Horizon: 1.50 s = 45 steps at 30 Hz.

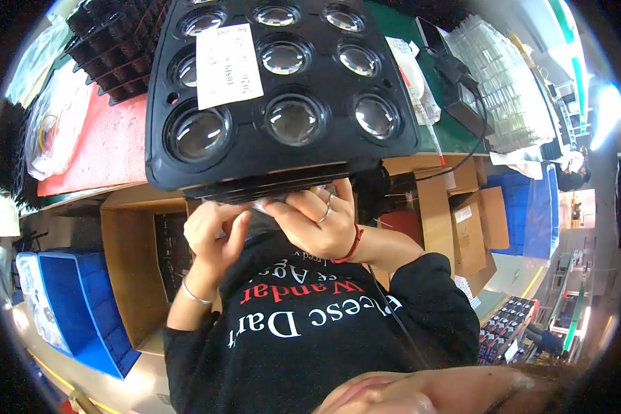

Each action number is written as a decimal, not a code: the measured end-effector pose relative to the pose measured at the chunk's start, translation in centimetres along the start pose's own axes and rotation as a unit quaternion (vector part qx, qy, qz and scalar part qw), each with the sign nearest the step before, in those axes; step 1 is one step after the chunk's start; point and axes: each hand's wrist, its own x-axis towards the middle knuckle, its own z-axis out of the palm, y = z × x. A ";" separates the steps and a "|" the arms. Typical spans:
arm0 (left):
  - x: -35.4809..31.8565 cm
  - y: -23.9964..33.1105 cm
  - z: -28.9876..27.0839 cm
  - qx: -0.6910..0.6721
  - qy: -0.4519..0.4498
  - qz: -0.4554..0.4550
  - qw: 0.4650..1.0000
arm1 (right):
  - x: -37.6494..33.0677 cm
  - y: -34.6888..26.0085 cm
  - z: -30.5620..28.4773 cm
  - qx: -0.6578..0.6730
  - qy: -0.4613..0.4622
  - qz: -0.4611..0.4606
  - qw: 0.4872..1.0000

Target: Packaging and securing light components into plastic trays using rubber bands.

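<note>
Just above my hands is a stack of black plastic trays (255, 162). The top tray carries several round clear lenses (294, 119) in its wells, and a white paper label (229, 65) lies across it. My left hand (214, 234) is closed below the stack's near edge, fingers curled, thumb pointing up. Beside it, my right hand (317, 219) is closed too, its curled fingers at the same edge; a ring and a red wrist cord show on it. A small whitish bit (259, 205) shows between the hands, too hidden to name.
More black trays (117, 55) are piled at the far left by a pink foam sheet (96, 148). Clear plastic trays (504, 83) and a dark boxy device (466, 107) with a cable stand right. Open cardboard boxes (127, 269) and blue bins (93, 303) are below the table.
</note>
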 end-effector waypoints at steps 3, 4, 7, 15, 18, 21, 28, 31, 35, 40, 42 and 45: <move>-1.2 0.6 1.3 -0.214 0.061 -0.234 0.947 | -0.1 0.0 0.0 -0.007 -0.006 -0.003 1.000; -1.1 1.0 1.4 -0.214 0.060 -0.234 0.947 | -0.1 -0.1 -0.1 -0.010 -0.005 -0.004 1.000; -0.1 2.1 1.7 -0.314 0.090 -0.307 0.894 | -0.1 0.0 -0.3 -0.023 -0.019 -0.007 1.000; 0.6 2.7 1.4 -0.414 0.110 -0.344 0.835 | -0.2 1.0 -1.3 -0.023 -0.037 -0.021 0.999; 0.7 2.5 0.9 -0.418 0.111 -0.348 0.832 | -0.2 1.2 -1.4 -0.002 -0.041 -0.029 0.999; 0.9 1.9 0.4 -0.417 0.136 -0.348 0.829 | -0.2 1.5 -1.7 0.016 -0.056 -0.026 0.998; 1.9 0.0 -1.2 -0.429 0.185 -0.360 0.807 | 1.1 2.1 -2.2 0.015 -0.068 -0.019 0.997; 1.5 -0.8 -2.1 -0.396 0.154 -0.365 0.829 | 2.1 2.0 -1.8 0.024 -0.068 -0.007 0.997; 1.7 -0.7 -2.6 -0.357 0.119 -0.360 0.854 | 3.2 2.0 -2.0 0.033 -0.097 0.007 0.995; 2.8 3.0 -2.4 0.125 0.149 -0.227 0.954 | 3.5 2.4 -1.9 0.038 -0.104 0.003 0.994; 2.4 3.9 -2.3 0.187 0.108 -0.143 0.966 | 3.6 2.6 -2.0 0.042 -0.116 0.001 0.992; 3.2 4.9 -0.4 0.227 0.063 -0.144 0.961 | 4.0 3.0 -2.4 0.049 -0.148 -0.013 0.988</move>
